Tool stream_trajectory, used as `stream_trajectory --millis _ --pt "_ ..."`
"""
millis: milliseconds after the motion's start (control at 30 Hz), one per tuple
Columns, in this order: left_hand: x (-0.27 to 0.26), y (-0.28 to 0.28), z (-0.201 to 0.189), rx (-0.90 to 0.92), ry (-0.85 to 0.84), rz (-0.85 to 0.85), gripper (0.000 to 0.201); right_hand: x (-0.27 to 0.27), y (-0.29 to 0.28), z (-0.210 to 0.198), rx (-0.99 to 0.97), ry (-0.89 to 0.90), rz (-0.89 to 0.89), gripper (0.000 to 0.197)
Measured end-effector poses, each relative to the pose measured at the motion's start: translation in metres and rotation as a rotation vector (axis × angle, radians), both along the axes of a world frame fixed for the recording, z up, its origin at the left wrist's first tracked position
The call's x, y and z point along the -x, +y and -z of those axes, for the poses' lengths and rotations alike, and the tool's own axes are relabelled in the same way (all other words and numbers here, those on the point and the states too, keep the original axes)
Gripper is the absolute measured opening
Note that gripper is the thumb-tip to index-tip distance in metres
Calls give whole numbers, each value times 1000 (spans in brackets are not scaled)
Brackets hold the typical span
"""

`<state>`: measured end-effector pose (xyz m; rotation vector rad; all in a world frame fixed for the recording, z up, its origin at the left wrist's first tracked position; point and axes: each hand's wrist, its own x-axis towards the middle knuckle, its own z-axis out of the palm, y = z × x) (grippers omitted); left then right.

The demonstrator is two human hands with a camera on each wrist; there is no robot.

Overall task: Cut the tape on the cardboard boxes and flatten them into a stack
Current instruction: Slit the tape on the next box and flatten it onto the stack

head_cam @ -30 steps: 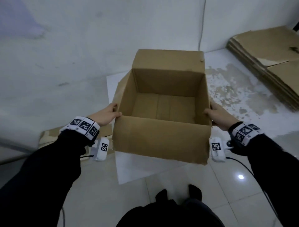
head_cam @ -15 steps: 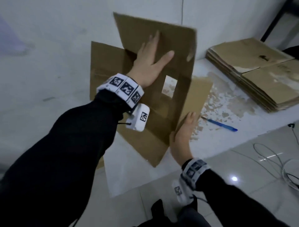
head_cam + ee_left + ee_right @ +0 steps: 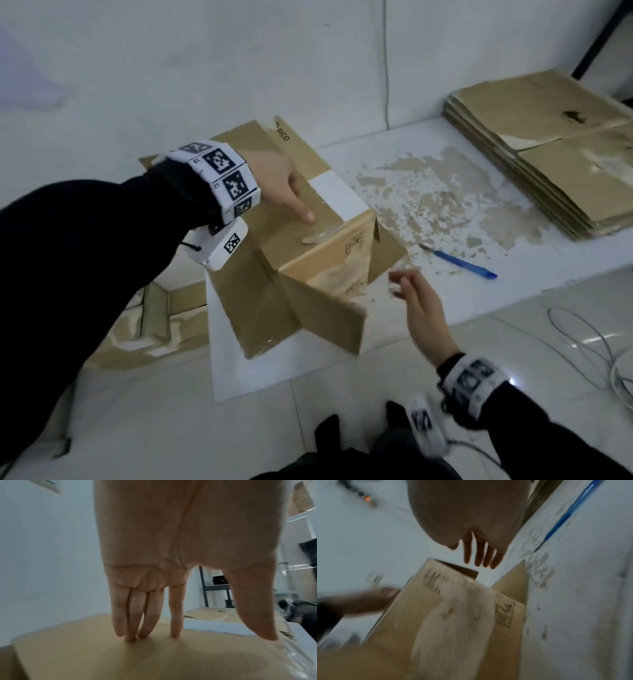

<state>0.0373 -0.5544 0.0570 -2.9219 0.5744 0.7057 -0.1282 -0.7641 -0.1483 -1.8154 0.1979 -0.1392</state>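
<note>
Flat-fingered, the left hand (image 3: 279, 178) presses the upturned cardboard box (image 3: 298, 260) at centre; the right hand (image 3: 419, 301), spread and empty, hovers at its four o'clock. Flattened boxes (image 3: 548, 144) are stacked at two o'clock; this one likely still needs cutting with the blue cutter (image 3: 459, 262).

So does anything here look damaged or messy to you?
Yes. The white platform is badly peeled, with brown patches and flakes around the blue pen. The cardboard box under the left hand carries wrinkled, torn clear tape.
</note>
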Motion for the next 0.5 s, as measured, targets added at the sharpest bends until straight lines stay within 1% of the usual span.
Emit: stream_trajectory --millis 33,100,133,167,200,233,267,333,400,433,467,500 --pt "2 3 2 33 7 -31 62 -16 -8 -3 -68 108 -27 33" --pt "6 8 5 95 3 -85 63 -50 -17 -11 -229 310 -157 60" --pt "9 8 7 115 -1 -110 65 -66 -20 -18 -328 328 -187 68" --pt "12 9 8 132 -12 -137 67 -79 -22 -29 -428 273 -181 70" --pt "16 9 9 149 -24 -168 68 -92 -24 -43 -515 169 -155 66" --pt "20 10 10 171 -33 -196 65 -102 -24 -60 -574 54 -129 59" --pt "26 11 10 205 -44 -221 58 -110 -24 -77 -594 -55 -138 49" --pt "36 11 9 278 -60 -255 42 -122 -19 -108 -474 -205 -252 33" --pt "49 11 2 327 -68 -312 40 -133 -10 -127 -232 -277 -442 19" --pt "56 10 -3 339 -103 -356 40 -138 -6 -130 -86 -274 -551 21" --pt "63 8 -9 337 -174 -411 40 -141 -2 -134 40 -234 -650 31" --pt "70 5 -14 325 -300 -468 39 -145 2 -135 132 -166 -728 47"
